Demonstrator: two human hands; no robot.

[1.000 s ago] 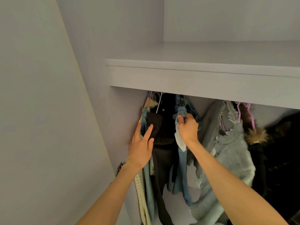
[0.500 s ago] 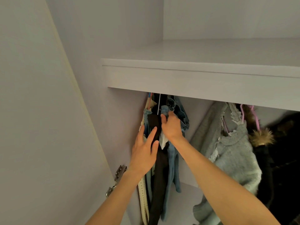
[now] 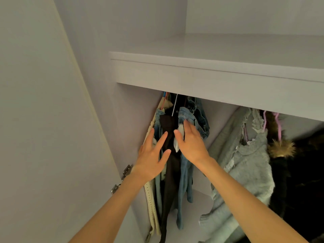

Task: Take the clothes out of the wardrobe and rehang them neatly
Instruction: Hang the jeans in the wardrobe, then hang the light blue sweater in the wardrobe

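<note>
A tight bunch of hung clothes fills the wardrobe's left corner: a cream garment (image 3: 152, 199), a dark brown one (image 3: 169, 181) and blue jeans (image 3: 184, 183). My left hand (image 3: 152, 158) lies flat with spread fingers against the left side of the bunch. My right hand (image 3: 190, 142) has straight fingers resting on the jeans just below their waistband, holding nothing. Further right hang a grey fluffy sweater (image 3: 249, 165) on a pink hanger (image 3: 278, 123) and a black coat with a fur trim (image 3: 282, 148).
A thick white shelf (image 3: 210, 79) overhangs the rail, hiding the hanger hooks. The open wardrobe door (image 3: 43, 137) stands at the left with metal hinges (image 3: 127, 171). A gap of bare back wall (image 3: 219, 120) separates the two clothes groups.
My right hand slid the jeans left into the bunch, then let go of the waistband and opened. My left hand stayed flat on the clothes.
</note>
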